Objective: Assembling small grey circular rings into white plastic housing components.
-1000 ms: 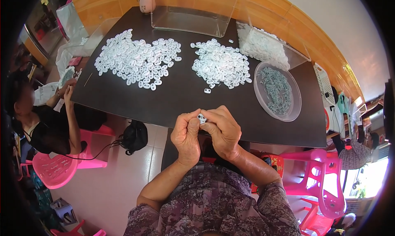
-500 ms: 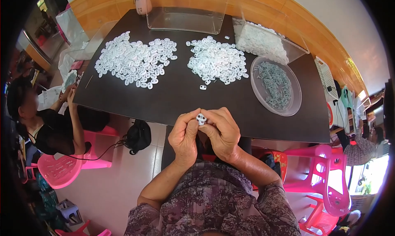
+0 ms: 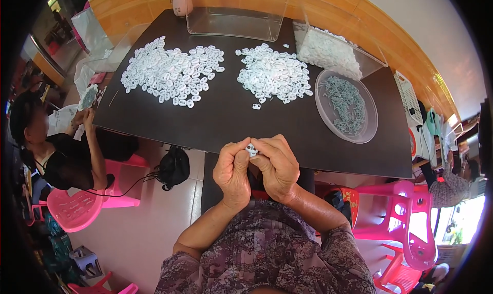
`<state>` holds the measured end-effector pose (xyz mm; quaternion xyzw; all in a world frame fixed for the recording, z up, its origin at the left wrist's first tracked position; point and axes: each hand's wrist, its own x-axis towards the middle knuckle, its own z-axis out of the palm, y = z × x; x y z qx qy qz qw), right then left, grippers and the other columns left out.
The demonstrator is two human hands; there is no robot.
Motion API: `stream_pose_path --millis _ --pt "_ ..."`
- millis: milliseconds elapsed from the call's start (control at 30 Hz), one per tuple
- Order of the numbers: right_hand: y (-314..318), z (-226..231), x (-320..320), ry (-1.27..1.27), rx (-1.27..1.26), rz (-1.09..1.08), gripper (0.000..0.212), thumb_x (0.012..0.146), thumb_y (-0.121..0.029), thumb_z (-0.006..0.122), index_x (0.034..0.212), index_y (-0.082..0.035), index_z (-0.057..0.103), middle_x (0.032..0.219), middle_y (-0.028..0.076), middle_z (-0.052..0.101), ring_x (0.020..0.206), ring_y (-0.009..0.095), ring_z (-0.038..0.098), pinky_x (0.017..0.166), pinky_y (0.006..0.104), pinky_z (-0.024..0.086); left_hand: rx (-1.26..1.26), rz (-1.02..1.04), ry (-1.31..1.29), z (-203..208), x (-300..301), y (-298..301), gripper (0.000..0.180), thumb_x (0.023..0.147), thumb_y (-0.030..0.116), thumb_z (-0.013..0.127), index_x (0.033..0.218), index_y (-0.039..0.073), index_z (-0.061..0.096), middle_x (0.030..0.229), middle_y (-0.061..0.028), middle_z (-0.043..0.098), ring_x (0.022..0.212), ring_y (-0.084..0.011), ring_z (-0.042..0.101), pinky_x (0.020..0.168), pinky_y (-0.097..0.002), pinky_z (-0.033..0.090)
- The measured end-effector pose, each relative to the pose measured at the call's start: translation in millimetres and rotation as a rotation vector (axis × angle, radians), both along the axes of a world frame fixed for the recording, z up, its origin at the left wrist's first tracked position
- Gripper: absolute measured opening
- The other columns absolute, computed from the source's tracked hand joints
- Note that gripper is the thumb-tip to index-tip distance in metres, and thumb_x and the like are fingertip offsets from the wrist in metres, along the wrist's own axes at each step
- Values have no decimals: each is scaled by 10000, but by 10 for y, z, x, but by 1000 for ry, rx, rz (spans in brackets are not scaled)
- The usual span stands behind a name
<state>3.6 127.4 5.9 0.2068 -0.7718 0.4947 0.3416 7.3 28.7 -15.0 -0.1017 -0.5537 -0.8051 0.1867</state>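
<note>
"Biggest first: what do you have?"

"From my remote post I see a dark surface (image 3: 215, 120) spread in front of the wearer, a seated co-worker (image 3: 64, 160) in black off its left side. On it lies a broad left pile (image 3: 169, 72) of white oval pieces. A clear box (image 3: 231, 36) stands along the back, and to its right a clear bin (image 3: 374, 63) holds a heap of more white pieces."

"And the middle sizes?"

"A tighter right pile (image 3: 275, 74) of white pieces sits right of centre, well apart from the first. Near it, to the right, I have a round tub (image 3: 371, 123) of thin grey-green parts (image 3: 345, 106)."

"The hands?"

"Left hand (image 3: 232, 172) and right hand (image 3: 278, 168) meet at the surface's near edge, thumbs and fingertips together. The grip of each is clenched on one small white piece (image 3: 251, 150), dark spots showing on its face; the fingers hide the rest from me."

"Smallest item?"

"One loose white piece (image 3: 256, 106), two dark holes in it, lying flat just below the right pile, apart from the hands."
</note>
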Motion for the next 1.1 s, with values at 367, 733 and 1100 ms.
stream_pose_path --millis 367,733,1100 --pt "-39 -18 1 -17 -6 -20 348 678 79 687 1015 42 608 911 134 609 738 228 558 616 291 476 10 -11 -16 -5 -26 -9 212 930 154 541 1032 -24 590 898 -24 555 803 -68 486 726 -202 405" --pt "-9 33 25 -54 3 5 376 691 2 724 1043 32 594 917 115 608 721 213 549 603 286 471 26 0 -12 45 16 -5 204 933 129 527 1045 -34 579 916 -41 569 815 -75 508 750 -211 424" --pt "-76 23 10 44 69 -50 321 714 -18 700 1011 30 584 903 131 596 743 242 555 624 302 468 15 31 11 68 28 -20 195 926 120 536 1033 -33 594 875 -21 555 774 -74 471 706 -207 392"
